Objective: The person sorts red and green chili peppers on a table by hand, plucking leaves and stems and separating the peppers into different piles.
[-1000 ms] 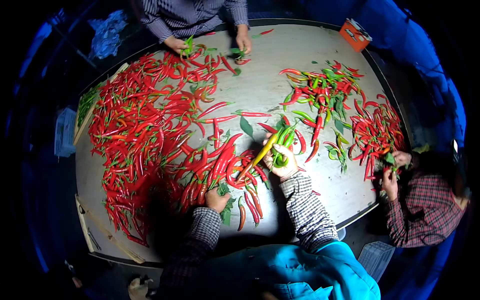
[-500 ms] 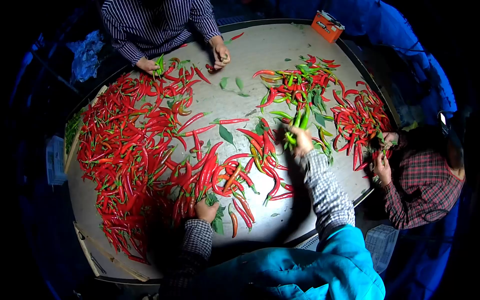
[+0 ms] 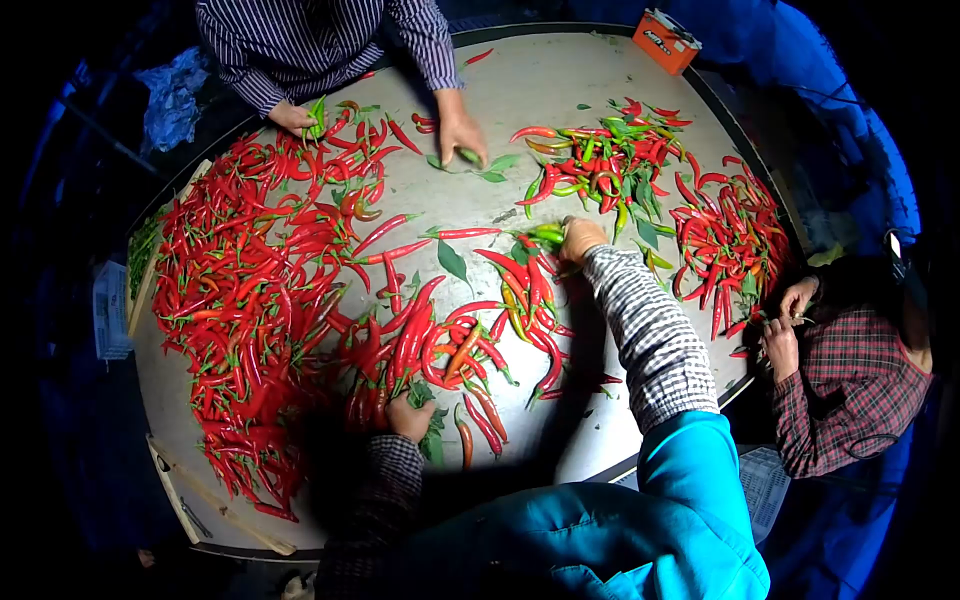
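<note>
My right hand (image 3: 583, 240) is closed round green chili peppers (image 3: 547, 234), whose ends stick out to the left of my fingers, low over the middle of the table. How many it holds is hidden. At the near edge, my left hand (image 3: 408, 415) is closed on a bunch of green leaves (image 3: 432, 440), in shadow. Just beyond its fingers lie long red chili peppers (image 3: 412, 350). More red chilies (image 3: 535, 290) lie between my two hands, and a single leaf (image 3: 452, 262) rests on the bare metal-grey surface.
A large heap of red chilies (image 3: 240, 300) covers the table's left side. Mixed red and green chilies (image 3: 610, 160) and another red pile (image 3: 730, 235) lie right. Across, a co-worker's hand (image 3: 460, 135) touches leaves; another co-worker's hands (image 3: 785, 335) work at right. An orange box (image 3: 665, 42) stands far right.
My right hand has moved left and a little nearer, off the mixed pile. The far co-worker's hand has reached down to the loose leaves. My left hand has hardly moved.
</note>
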`<state>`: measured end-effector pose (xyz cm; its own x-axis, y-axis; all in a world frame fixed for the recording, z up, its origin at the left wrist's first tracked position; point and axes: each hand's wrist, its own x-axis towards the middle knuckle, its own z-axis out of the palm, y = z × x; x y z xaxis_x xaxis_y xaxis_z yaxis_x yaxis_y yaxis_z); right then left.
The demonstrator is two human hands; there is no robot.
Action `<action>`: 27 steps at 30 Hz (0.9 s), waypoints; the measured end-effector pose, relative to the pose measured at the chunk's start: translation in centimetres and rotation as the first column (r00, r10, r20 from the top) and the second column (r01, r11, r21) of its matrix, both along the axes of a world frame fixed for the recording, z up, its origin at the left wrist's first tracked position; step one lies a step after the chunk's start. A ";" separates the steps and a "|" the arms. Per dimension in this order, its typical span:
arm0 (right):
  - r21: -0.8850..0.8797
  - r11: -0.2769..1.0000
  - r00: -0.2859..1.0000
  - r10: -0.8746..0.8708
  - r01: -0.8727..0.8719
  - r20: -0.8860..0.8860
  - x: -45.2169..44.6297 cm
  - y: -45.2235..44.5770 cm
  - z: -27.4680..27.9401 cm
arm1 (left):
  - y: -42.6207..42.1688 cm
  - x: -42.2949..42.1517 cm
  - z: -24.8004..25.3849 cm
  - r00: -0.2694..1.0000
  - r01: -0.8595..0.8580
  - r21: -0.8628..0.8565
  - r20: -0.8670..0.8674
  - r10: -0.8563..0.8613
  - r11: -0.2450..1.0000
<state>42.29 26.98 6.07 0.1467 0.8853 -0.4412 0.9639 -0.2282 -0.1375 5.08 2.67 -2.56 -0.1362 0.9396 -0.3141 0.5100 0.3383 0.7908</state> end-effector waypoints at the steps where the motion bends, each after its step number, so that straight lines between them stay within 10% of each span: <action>1: 0.025 0.999 1.000 0.023 -0.023 -0.002 -0.4 -1.1 0.5 | 0.1 -0.1 0.1 0.999 -0.017 -0.047 0.031 0.018 0.999; 5: 0.121 0.946 0.799 -0.180 0.301 -0.574 1.5 -4.2 -0.6 | 0.2 -0.3 -0.4 0.999 0.028 -0.007 -0.040 -0.028 1.000; 6: -0.039 0.894 0.400 -0.239 0.447 -0.885 1.4 -5.4 -0.1 | 0.1 -0.2 -0.1 1.000 0.015 -0.002 -0.014 -0.015 1.000; 13: -0.358 0.796 -0.227 -0.280 0.488 -0.933 0.4 -13.7 4.0 | 0.2 0.3 1.5 0.997 -0.017 -0.021 0.075 0.019 1.000; 18: -0.044 0.896 0.177 -0.135 0.441 -0.975 -5.5 -16.2 2.9 | 0.2 0.2 1.2 0.999 0.034 0.033 -0.018 -0.033 0.999; 21: 0.306 0.947 0.896 0.048 0.101 -0.442 -8.7 -15.8 1.7 | 0.2 -0.1 0.3 0.999 0.040 0.015 0.007 -0.040 0.999; 27: 0.443 0.882 0.982 0.189 -0.161 -0.020 -11.6 -14.6 -1.1 | 0.3 0.1 1.0 1.000 0.017 0.037 -0.006 -0.017 0.999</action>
